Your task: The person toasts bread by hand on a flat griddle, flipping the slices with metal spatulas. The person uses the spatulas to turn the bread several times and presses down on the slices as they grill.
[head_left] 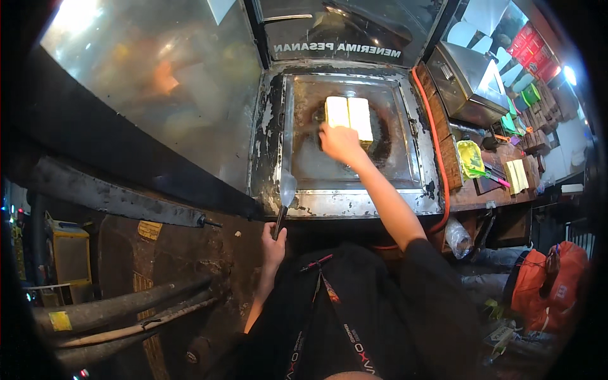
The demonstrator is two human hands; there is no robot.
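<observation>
Two pale rectangular blocks of bread [359, 116] lie side by side on the flat square griddle [304, 164], over a dark scorched ring. My right hand [340, 142] reaches across the griddle, its fingers curled at the near left part of the bread. The hand itself covers some of the bread and its fingertips. Down by the griddle's front left edge, my left hand [273, 247] is wrapped around the black handle of a spatula [287, 189]. The spatula's pale blade points up over the metal rim, away from the bread.
An orange hose [439, 145] runs along the griddle's right side. Beyond it, a wooden counter holds a metal box [468, 79], a yellow tub [469, 158], a pink-handled tool [497, 180] and more bread [517, 176]. A large panel [158, 95] slants along the left.
</observation>
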